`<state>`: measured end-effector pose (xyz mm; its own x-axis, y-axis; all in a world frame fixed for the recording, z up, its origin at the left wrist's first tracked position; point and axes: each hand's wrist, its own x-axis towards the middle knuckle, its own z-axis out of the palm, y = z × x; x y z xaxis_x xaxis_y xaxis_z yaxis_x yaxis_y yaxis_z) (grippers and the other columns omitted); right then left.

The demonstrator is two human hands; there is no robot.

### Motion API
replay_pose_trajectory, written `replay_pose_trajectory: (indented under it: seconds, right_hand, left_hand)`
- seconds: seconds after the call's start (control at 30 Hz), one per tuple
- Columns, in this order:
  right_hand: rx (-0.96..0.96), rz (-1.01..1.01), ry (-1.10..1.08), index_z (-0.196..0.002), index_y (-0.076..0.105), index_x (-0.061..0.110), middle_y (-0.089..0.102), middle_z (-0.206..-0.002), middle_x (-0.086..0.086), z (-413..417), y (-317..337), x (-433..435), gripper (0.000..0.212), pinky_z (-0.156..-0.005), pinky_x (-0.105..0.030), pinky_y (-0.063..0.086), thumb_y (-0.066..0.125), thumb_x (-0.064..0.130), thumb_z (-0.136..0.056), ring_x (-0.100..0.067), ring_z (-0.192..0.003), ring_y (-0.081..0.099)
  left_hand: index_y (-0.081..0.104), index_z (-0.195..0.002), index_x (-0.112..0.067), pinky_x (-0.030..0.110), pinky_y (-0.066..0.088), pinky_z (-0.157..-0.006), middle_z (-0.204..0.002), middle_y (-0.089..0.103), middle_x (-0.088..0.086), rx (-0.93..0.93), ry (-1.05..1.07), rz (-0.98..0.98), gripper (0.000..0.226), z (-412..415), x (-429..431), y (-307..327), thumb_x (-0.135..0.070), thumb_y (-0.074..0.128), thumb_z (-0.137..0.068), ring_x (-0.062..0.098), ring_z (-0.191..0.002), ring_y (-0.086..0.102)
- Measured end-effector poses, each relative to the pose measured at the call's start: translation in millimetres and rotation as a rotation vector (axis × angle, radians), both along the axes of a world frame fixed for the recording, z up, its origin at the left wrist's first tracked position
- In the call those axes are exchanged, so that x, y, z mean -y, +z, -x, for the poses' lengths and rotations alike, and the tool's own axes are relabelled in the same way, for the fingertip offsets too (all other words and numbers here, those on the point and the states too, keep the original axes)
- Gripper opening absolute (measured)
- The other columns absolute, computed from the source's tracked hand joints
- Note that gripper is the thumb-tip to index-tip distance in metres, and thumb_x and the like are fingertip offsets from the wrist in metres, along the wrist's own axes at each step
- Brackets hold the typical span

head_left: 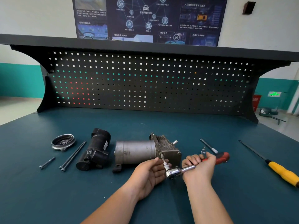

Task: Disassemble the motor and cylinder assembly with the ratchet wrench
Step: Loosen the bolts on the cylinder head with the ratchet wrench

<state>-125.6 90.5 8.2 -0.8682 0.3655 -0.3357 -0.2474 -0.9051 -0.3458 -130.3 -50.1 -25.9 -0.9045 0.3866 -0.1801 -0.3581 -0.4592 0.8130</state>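
The motor and cylinder assembly (137,151) lies on its side on the blue bench mat, grey motor can to the left, finned cylinder block (168,147) to the right. A ratchet wrench (186,169) with a red and black handle has its socket bit on a bolt at the block's near face. My right hand (199,168) grips the wrench shaft and handle. My left hand (152,173) curls around the ratchet head and bit from the left.
To the left lie a black housing (95,152), a round end cap (63,141), two long bolts (72,156) and a short bolt (47,162). An extension bar (209,145) and a socket (203,150) lie right of the block. A yellow-handled screwdriver (275,167) is far right. A pegboard (145,81) backs the bench.
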Motion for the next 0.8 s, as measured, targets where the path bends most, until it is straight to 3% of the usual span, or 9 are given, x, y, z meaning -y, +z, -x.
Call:
replay_pose_trajectory:
  seconds: [0.13, 0.43, 0.53, 0.67, 0.73, 0.8]
  right_hand:
    - [0.029, -0.029, 0.046, -0.061, 0.029, 0.022, 0.023, -0.041, 0.009, -1.9, -1.8, -1.8, 0.032, -0.035, -0.011, 0.017, 0.042, 0.030, -0.088, -0.008, -0.030, 0.022]
    - [0.036, -0.111, 0.219, -0.059, 0.031, 0.021, 0.024, -0.038, 0.009, -6.4, -4.0, -22.2, 0.035, -0.032, -0.009, 0.018, 0.046, 0.026, -0.090, -0.006, -0.027, 0.023]
    - [0.073, -0.270, 0.344, -0.065, 0.032, 0.019, 0.026, -0.040, 0.006, -5.4, 2.4, -44.7, 0.032, -0.029, -0.009, 0.022, 0.047, 0.020, -0.093, -0.005, -0.028, 0.026]
    - [0.137, -0.522, 0.433, -0.077, 0.040, 0.016, 0.035, -0.050, 0.001, 2.5, 14.8, -63.0, 0.023, -0.029, -0.011, 0.023, 0.048, 0.027, -0.096, -0.006, -0.034, 0.035]
    - [0.206, -0.748, 0.434, -0.084, 0.043, 0.014, 0.038, -0.058, -0.002, 10.6, 19.8, -64.4, 0.018, -0.029, -0.014, 0.023, 0.049, 0.024, -0.097, -0.009, -0.041, 0.038]
    - [0.282, -1.096, 0.443, -0.095, 0.043, 0.012, 0.039, -0.067, -0.004, 18.3, 21.4, -62.3, 0.010, -0.032, -0.016, 0.026, 0.048, 0.021, -0.098, -0.011, -0.050, 0.037]
  left_hand:
    - [0.066, -0.095, 0.000, 0.033, 0.053, -0.081, -0.084, 0.073, 0.014, -0.018, 0.024, 0.007, 0.029, -0.3, 0.0, -1.0, -0.017, 0.043, -0.098, 0.022, -0.077, 0.072]
    - [0.069, -0.083, -0.006, 0.021, 0.054, -0.056, -0.069, 0.069, 0.007, -0.058, 0.086, 0.039, 0.018, -3.2, 0.4, -0.6, -0.008, 0.053, -0.092, 0.015, -0.067, 0.070]
    - [0.071, -0.081, -0.008, 0.019, 0.052, -0.055, -0.067, 0.067, 0.005, -0.074, 0.096, 0.047, 0.019, -3.5, 0.4, -1.6, -0.008, 0.055, -0.091, 0.013, -0.063, 0.069]
    - [0.070, -0.082, -0.006, 0.019, 0.050, -0.052, -0.059, 0.058, 0.001, -0.099, 0.115, 0.065, 0.022, -3.6, -0.6, -2.1, -0.010, 0.052, -0.093, 0.009, -0.054, 0.060]
    - [0.069, -0.082, -0.005, 0.019, 0.047, -0.051, -0.056, 0.051, -0.001, -0.115, 0.119, 0.077, 0.025, -3.8, -1.4, -3.0, -0.012, 0.050, -0.095, 0.007, -0.051, 0.053]
    - [0.068, -0.082, -0.005, 0.019, 0.046, -0.052, -0.055, 0.048, -0.002, -0.136, 0.112, 0.085, 0.025, -4.1, -1.9, -4.0, -0.012, 0.049, -0.095, 0.007, -0.050, 0.050]
